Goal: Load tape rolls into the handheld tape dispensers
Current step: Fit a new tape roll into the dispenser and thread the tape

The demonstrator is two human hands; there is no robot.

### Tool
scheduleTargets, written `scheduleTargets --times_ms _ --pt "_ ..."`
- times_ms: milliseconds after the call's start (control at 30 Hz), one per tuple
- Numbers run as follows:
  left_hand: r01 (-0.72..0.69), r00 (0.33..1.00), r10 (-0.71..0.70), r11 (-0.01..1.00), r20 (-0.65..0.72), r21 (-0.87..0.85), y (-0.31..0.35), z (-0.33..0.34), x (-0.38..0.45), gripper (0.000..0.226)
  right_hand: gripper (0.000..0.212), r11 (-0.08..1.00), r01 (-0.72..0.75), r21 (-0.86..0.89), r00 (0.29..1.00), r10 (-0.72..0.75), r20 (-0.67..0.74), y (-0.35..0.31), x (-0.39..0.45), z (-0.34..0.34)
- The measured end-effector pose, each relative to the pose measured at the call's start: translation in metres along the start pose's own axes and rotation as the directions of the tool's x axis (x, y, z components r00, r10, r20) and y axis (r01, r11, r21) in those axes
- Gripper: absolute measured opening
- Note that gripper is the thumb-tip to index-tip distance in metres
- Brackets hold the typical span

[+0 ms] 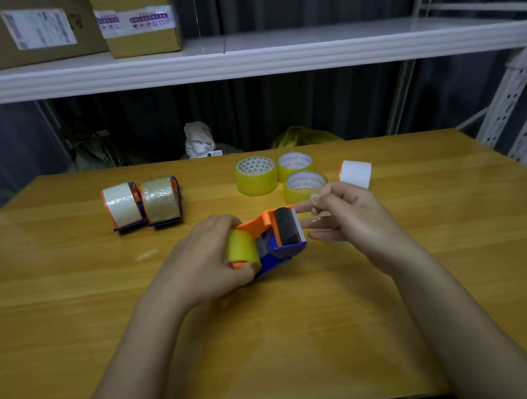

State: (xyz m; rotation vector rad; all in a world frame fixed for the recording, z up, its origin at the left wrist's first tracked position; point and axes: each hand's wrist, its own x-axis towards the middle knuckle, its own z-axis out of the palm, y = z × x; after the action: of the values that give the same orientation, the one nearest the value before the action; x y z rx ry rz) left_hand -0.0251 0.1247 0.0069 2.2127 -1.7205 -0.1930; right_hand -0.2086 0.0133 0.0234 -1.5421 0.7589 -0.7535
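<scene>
Wooden table (408, 297) fills my view, set under a white shelf (301, 52) that carries two cardboard boxes (31, 25).

At the centre of it I have the orange-and-blue dispenser (279, 241), lying just off the tabletop in my grip. A yellow roll (241, 249) already sits on its hub. My left hand (202, 260) wraps the roll end, fingers curled over the top and thumb underneath. My right hand (347, 217) is at the serrated blade end; thumb and forefinger are pinched together just beyond the teeth, the other fingers loosely spread. I judge they hold the free end of the tape, but the film is too clear for me to see it, so I cannot say for sure.

So this dispenser looks to be at the threading step: roll seated, tape end being brought past the roller and cutter.

Further out, at the far left, two loaded dispensers (143, 202) stand side by side, touching, one with a whitish roll and one brownish. I count those as done.

At the far right, three yellow spare rolls (256, 176) cluster together on their flat sides, with a white roll (356, 172) just beside them. I see no further empty dispenser, so what remains after this one I cannot tell.
</scene>
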Motion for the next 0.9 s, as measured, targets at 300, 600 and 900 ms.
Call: scheduleTargets --times_ms 300,600,900 --pt "-0.074 0.995 0.074 0.997 -0.067 -0.001 0.013 0.003 0.002 0.083 0.027 0.992 0.061 -0.114 0.998 -0.06 0.018 -0.008 0.006 0.007" --pt "-0.029 0.957 0.07 0.989 -0.28 0.147 0.021 0.02 0.011 0.064 0.022 0.709 0.168 -0.684 0.963 -0.266 -0.039 -0.023 0.007 -0.003" --pt "-0.023 0.932 0.073 0.989 -0.355 0.145 0.029 0.035 0.011 0.056 0.024 0.822 0.192 -0.536 0.971 -0.238 -0.018 -0.005 -0.004 0.017"
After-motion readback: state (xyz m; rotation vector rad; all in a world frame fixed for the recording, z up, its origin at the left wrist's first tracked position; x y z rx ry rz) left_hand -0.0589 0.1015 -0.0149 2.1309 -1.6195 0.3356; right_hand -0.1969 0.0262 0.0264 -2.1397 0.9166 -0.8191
